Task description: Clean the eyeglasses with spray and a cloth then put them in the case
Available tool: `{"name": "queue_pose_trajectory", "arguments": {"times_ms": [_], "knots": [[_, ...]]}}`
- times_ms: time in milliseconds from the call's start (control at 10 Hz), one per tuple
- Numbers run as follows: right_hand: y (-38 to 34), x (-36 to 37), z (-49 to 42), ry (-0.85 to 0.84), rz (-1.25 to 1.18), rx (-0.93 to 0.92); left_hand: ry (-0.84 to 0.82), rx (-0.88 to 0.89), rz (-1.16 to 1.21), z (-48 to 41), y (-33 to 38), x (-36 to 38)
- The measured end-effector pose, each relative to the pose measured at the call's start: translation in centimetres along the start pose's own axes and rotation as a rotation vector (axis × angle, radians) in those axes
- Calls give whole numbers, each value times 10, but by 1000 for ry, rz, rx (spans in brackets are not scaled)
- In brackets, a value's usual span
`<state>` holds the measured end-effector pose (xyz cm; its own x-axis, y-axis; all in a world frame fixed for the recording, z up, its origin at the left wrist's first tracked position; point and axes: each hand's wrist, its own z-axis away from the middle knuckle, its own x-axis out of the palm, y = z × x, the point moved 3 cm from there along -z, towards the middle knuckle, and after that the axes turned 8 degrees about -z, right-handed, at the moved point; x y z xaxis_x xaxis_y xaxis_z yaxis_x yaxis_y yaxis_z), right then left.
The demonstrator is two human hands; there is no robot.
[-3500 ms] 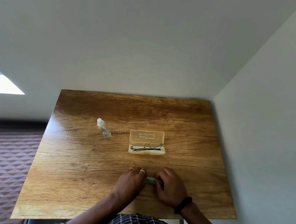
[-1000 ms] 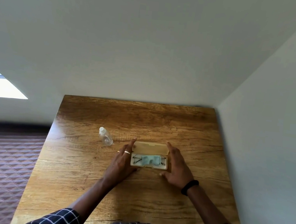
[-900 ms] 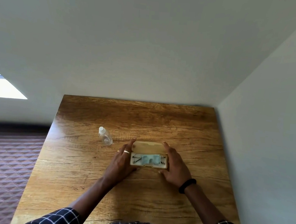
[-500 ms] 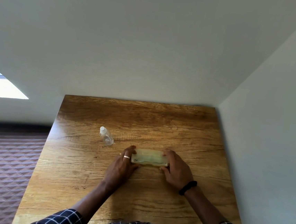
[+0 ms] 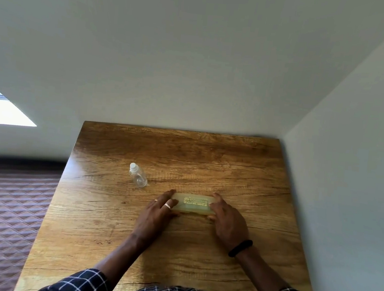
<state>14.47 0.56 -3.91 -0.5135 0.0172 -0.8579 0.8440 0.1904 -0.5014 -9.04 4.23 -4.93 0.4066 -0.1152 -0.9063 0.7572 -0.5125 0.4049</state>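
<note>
The translucent yellow eyeglass case point(image 5: 194, 204) lies closed on the wooden table point(image 5: 208, 161), gold print showing on its lid. My left hand point(image 5: 157, 212), with rings on two fingers, holds the case's left end, fingers over the lid. My right hand point(image 5: 228, 221), a black band on its wrist, holds the right end, its thumb at the front edge. The eyeglasses and the blue cloth are hidden inside the case. A small clear spray bottle point(image 5: 138, 176) with a white cap stands to the case's far left, apart from both hands.
The table stands in a corner, with walls along its far and right edges. A patterned floor point(image 5: 4, 209) lies past the left edge. My checked sleeves show at the near edge.
The cloth went from my hands into the open case on top of the glasses. Both hands then folded the lid down, and the case is now closed.
</note>
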Motion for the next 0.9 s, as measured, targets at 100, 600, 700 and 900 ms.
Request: {"name": "queue_pose_trajectory", "arguments": {"times_ms": [100,600,700,900], "knots": [[2,5,3,-9,52,-6,7,8,0,2,-1,-2],[-7,5,-7,32,-23,177,1,-109,60,-7,-5,3],[-7,3,-11,3,-27,191,-25,-153,59,-9,-3,0],[-12,-17,-17,81,-3,105,60,-91,13,-15,6,-2]]}}
